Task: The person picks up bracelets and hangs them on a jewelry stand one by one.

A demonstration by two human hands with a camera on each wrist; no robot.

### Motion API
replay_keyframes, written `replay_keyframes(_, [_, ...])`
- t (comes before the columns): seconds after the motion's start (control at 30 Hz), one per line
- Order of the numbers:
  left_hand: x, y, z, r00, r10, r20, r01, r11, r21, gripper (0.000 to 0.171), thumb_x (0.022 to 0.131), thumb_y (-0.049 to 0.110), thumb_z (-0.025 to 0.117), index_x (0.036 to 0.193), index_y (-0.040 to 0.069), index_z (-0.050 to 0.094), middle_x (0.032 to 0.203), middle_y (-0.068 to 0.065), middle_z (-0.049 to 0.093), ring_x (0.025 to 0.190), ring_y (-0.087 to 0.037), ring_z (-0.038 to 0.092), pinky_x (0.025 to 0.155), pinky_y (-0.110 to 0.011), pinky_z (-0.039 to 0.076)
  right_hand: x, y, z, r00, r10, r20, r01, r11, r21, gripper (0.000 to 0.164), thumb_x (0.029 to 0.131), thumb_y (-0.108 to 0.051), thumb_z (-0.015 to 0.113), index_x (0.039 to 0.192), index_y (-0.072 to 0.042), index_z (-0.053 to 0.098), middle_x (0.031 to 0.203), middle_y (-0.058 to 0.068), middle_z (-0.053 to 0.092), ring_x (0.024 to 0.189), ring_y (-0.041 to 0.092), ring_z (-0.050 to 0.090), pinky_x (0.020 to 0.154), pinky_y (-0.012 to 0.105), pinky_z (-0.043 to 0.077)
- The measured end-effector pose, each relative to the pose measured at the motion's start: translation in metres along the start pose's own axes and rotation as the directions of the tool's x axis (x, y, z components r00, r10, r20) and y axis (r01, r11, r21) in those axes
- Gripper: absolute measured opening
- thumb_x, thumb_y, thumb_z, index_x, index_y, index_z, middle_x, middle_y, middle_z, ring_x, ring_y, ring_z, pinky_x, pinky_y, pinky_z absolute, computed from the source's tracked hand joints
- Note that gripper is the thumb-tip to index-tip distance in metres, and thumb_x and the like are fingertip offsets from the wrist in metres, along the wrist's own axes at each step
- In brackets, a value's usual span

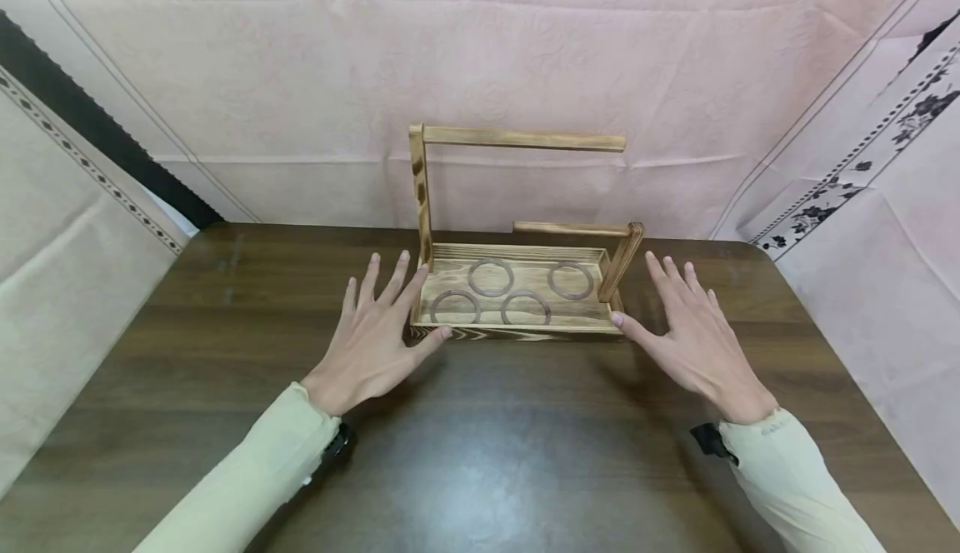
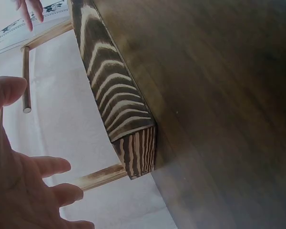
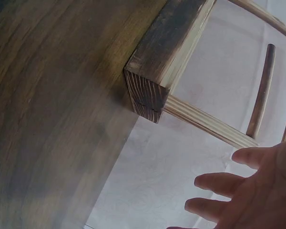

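A wooden holder (image 1: 517,335) with a shallow rectangular tray stands near the back of the table. Several circular rings (image 1: 491,278) show on its tray floor. From its left end rises a tall post (image 1: 421,195) with a long bar (image 1: 525,139) pointing right; a shorter post (image 1: 622,261) at the right carries a bar (image 1: 570,228) pointing left. My left hand (image 1: 367,349) is spread beside the left end, thumb near the front corner. Fingers spread, my right hand (image 1: 693,345) hovers by the right end. Both wrist views show gaps between the hands and the tray's dark-grained end (image 2: 138,152).
The brown wooden table (image 1: 480,453) has rounded back corners. Pale pink cloth (image 1: 525,62) hangs behind it, with more cloth at both sides. A dark strip (image 1: 97,120) shows at the left, and a floral border (image 1: 862,166) runs along the right cloth.
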State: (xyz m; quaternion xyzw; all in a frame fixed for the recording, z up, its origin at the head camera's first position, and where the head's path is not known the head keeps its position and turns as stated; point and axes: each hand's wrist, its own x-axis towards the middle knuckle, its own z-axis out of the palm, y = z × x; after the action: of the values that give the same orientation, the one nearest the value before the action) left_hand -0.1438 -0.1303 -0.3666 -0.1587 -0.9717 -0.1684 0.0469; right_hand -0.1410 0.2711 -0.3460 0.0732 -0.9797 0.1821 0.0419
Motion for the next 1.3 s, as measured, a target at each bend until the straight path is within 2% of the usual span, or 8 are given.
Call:
replay_keyframes(0.17, [0.003, 0.001, 0.000, 1.000, 0.001, -0.024, -0.002, 0.999, -0.032, 0.084, 0.098, 0.066, 0.048, 0.164, 0.025, 0.018, 0.172, -0.008, 0.009, 0.160, -0.037, -0.005, 0.126, -0.067, 0.009, 0.003, 0.001, -0.001, 0.999, 0.000, -0.035, 0.001, 1.000, 0.018, 0.094, 0.096, -0.068, 0.053, 0.165, -0.026, 0.006, 0.169, 0.020, 0.018, 0.157, 0.046, 0.010, 0.121, 0.072, 0.013])
replay_keyframes(0.33, [0.007, 0.001, 0.001, 0.997, -0.009, -0.072, 0.002, 0.996, -0.085, 0.078, 0.098, 0.061, 0.051, 0.163, 0.025, 0.026, 0.171, -0.008, 0.019, 0.159, -0.038, 0.009, 0.123, -0.067, 0.020, 0.005, 0.002, -0.002, 0.998, 0.011, -0.065, -0.008, 0.999, 0.039, 0.091, 0.096, -0.067, 0.054, 0.165, -0.024, 0.012, 0.168, 0.018, 0.026, 0.155, 0.047, 0.018, 0.121, 0.068, 0.018])
replay_keyframes(0.43, [0.008, 0.000, 0.001, 0.995, -0.005, -0.103, -0.007, 0.993, -0.116, 0.074, 0.097, 0.057, 0.055, 0.159, 0.023, 0.035, 0.169, -0.008, 0.028, 0.157, -0.036, 0.020, 0.118, -0.067, 0.030, 0.006, 0.002, -0.002, 0.996, 0.031, -0.086, -0.026, 0.998, 0.060, 0.089, 0.096, -0.067, 0.053, 0.165, -0.024, 0.016, 0.166, 0.018, 0.031, 0.153, 0.046, 0.025, 0.117, 0.069, 0.026])
replay_keyframes(0.57, [0.011, 0.000, 0.002, 0.990, 0.020, -0.141, -0.040, 0.989, -0.142, 0.068, 0.096, 0.051, 0.059, 0.153, 0.017, 0.044, 0.163, -0.011, 0.040, 0.151, -0.034, 0.033, 0.115, -0.062, 0.038, 0.008, 0.003, -0.001, 0.990, 0.066, -0.123, -0.054, 0.994, 0.097, 0.085, 0.096, -0.067, 0.053, 0.163, -0.024, 0.023, 0.157, 0.021, 0.043, 0.145, 0.043, 0.037, 0.107, 0.067, 0.036])
replay_keyframes(0.77, [0.017, 0.002, 0.004, 0.985, 0.012, -0.172, -0.047, 0.978, -0.202, 0.059, 0.096, 0.042, 0.063, 0.145, 0.012, 0.051, 0.151, -0.009, 0.051, 0.138, -0.030, 0.045, 0.111, -0.055, 0.045, 0.014, 0.006, 0.000, 0.984, 0.069, -0.167, -0.037, 0.982, 0.185, 0.078, 0.097, -0.060, 0.058, 0.158, -0.016, 0.036, 0.148, 0.020, 0.053, 0.140, 0.044, 0.043, 0.110, 0.064, 0.035])
replay_keyframes(0.93, [0.023, 0.003, 0.005, 0.981, 0.000, -0.192, -0.054, 0.959, -0.278, 0.052, 0.095, 0.032, 0.067, 0.141, 0.011, 0.054, 0.142, -0.008, 0.055, 0.130, -0.029, 0.050, 0.108, -0.052, 0.046, 0.021, 0.008, -0.001, 0.976, 0.080, -0.204, -0.021, 0.960, 0.279, 0.071, 0.095, -0.055, 0.064, 0.151, -0.015, 0.045, 0.143, 0.019, 0.057, 0.139, 0.040, 0.047, 0.113, 0.060, 0.035])
replay_keyframes(1.1, [0.028, 0.004, 0.005, 0.981, 0.008, -0.194, -0.078, 0.931, -0.357, 0.049, 0.095, 0.026, 0.068, 0.139, 0.008, 0.055, 0.139, -0.011, 0.056, 0.130, -0.030, 0.051, 0.110, -0.051, 0.043, 0.027, 0.009, 0.000, 0.968, 0.105, -0.227, -0.019, 0.935, 0.354, 0.068, 0.094, -0.052, 0.068, 0.148, -0.016, 0.048, 0.140, 0.016, 0.060, 0.135, 0.035, 0.052, 0.111, 0.056, 0.040])
replay_keyframes(1.3, [0.031, 0.004, 0.006, 0.980, 0.038, -0.197, -0.117, 0.908, -0.402, 0.043, 0.094, 0.017, 0.069, 0.135, 0.008, 0.058, 0.133, -0.010, 0.060, 0.122, -0.031, 0.056, 0.104, -0.051, 0.047, 0.033, 0.008, 0.005, 0.968, 0.137, -0.212, -0.020, 0.879, 0.476, 0.065, 0.093, -0.048, 0.071, 0.146, -0.016, 0.051, 0.139, 0.015, 0.061, 0.133, 0.034, 0.056, 0.112, 0.051, 0.045])
